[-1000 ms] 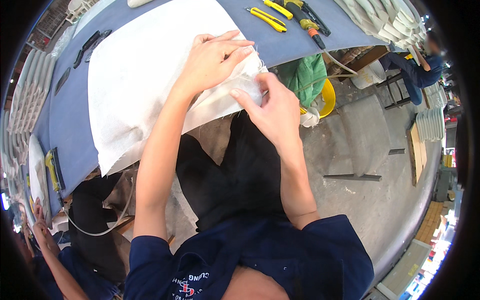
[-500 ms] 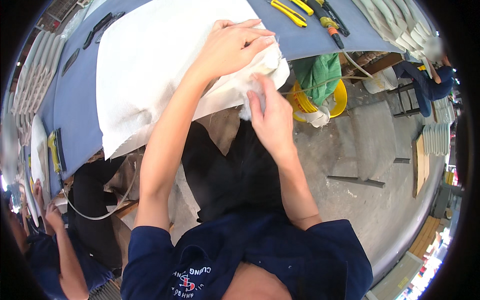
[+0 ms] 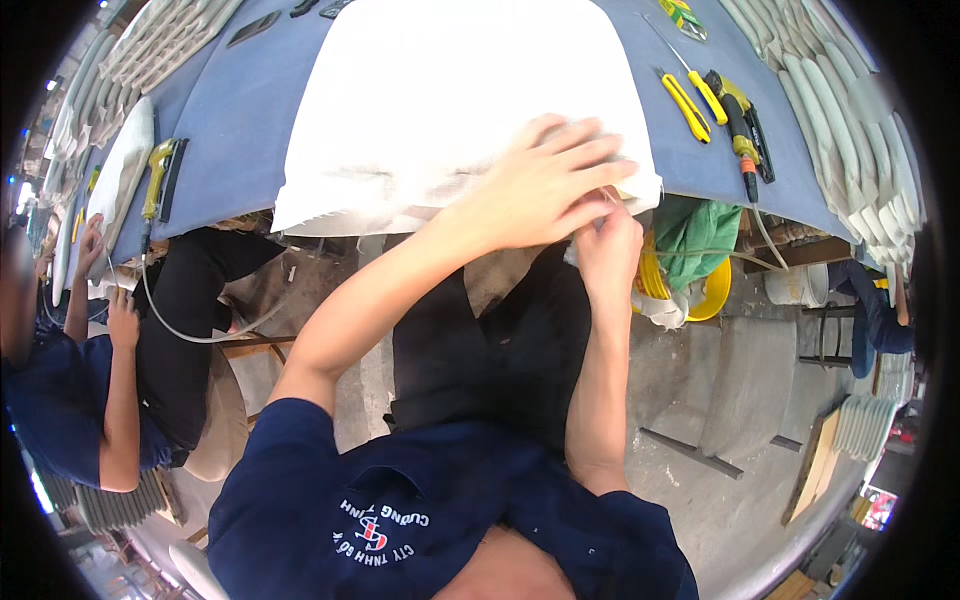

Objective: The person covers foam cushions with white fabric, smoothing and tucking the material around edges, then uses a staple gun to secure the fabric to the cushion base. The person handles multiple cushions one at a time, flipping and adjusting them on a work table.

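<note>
A cushion-like panel covered in white fabric (image 3: 450, 90) lies on the blue-covered table, its frayed edge hanging at the near side. My left hand (image 3: 550, 185) rests over the panel's near right corner, fingers stretched out and slightly apart, the thumb bent down toward the edge. Just below it, my right hand (image 3: 610, 245) is closed, with thumb and fingertips pinched at the fabric edge. The fingers partly hide what lies between them at that corner.
On the blue table (image 3: 235, 130) to the right lie a yellow cutter (image 3: 686, 106), a screwdriver (image 3: 706, 95) and a hosed nail gun (image 3: 742, 125). Another nail gun (image 3: 158, 180) lies left. Below right stands a yellow bucket (image 3: 712, 295) with green cloth. A co-worker (image 3: 90, 390) sits left.
The panel now lies straighter before me, and the view has shifted. My right hand has gone from loose white fluff to a pinch at the corner; my left hand has flattened over it.
</note>
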`<state>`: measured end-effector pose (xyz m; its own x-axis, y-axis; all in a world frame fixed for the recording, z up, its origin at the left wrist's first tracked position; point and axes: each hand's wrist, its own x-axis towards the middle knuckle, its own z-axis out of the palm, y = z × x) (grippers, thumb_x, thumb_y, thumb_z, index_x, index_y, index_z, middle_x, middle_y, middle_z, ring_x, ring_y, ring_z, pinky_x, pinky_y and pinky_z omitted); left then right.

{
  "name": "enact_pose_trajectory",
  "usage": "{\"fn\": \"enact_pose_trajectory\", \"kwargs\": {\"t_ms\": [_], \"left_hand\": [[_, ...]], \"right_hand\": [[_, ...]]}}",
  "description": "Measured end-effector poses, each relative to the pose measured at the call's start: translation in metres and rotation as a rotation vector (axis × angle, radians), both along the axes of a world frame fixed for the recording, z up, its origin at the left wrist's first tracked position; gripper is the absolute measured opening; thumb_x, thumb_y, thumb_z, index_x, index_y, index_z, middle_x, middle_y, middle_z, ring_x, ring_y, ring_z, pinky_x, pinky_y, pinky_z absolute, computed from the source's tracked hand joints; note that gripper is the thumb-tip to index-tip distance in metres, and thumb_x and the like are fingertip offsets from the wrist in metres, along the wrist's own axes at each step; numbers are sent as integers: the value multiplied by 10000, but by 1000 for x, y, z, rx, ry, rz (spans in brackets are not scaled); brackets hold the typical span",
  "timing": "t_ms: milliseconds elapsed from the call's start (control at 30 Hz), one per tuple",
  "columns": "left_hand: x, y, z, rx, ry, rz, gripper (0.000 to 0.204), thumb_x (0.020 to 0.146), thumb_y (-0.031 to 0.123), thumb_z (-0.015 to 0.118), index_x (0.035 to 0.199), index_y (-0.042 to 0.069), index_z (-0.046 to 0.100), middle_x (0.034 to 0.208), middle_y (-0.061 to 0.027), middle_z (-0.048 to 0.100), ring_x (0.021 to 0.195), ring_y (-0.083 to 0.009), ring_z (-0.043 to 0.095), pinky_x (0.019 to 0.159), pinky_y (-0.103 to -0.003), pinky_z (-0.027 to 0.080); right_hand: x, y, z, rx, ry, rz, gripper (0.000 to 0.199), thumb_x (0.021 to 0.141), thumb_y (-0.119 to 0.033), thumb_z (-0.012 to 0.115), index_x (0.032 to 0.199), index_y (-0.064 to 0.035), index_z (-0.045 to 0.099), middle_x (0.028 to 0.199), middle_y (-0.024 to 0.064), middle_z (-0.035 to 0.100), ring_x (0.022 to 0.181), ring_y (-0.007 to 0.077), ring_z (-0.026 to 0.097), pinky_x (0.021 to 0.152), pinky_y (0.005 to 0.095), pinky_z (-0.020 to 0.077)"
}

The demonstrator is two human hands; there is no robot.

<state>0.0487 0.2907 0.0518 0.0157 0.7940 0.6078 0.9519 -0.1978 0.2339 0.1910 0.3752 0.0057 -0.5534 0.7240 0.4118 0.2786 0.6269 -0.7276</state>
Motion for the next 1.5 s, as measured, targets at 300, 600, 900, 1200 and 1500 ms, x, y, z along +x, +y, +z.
{"fn": "enact_pose_trajectory", "kwargs": {"t_ms": [300,600,900,1200,1500], "left_hand": [[-37,-81,-14,-1,255,286,304,842,205,834,1098,149,679,1590,-124,550,1508,-364,478,1226,-539,351],[-101,19,35,-203,94,-68,217,984,296,729,1005,85,775,1080,-105,691,1072,-291,648,956,-436,501],[-102,16,38,-323,-263,-153,192,975,248,735,992,59,764,1116,-102,635,1143,-302,552,1016,-420,437],[-103,15,30,-271,-235,-157,179,972,237,726,987,62,760,1104,-114,650,1161,-325,549,1035,-439,430],[-106,18,28,-231,-219,-169,178,959,247,732,976,76,776,1127,-119,667,1162,-332,556,1053,-457,417]], "right_hand": [[-11,-4,10,71,-182,-34,434,943,-413,783,1070,-3,722,921,247,762,886,460,747,770,519,573],[-4,67,15,-113,-69,5,483,935,-460,790,1038,11,751,956,250,775,930,443,754,837,483,578],[-14,53,21,-42,-163,-15,525,936,-522,758,945,1,720,851,229,756,802,414,731,762,482,562],[3,-1,7,-377,151,53,238,999,-245,729,999,-8,705,710,83,660,698,109,620,685,329,518],[-35,2,21,-9,-152,-56,460,950,-410,808,1109,13,722,863,221,768,833,334,784,783,422,586]]}}
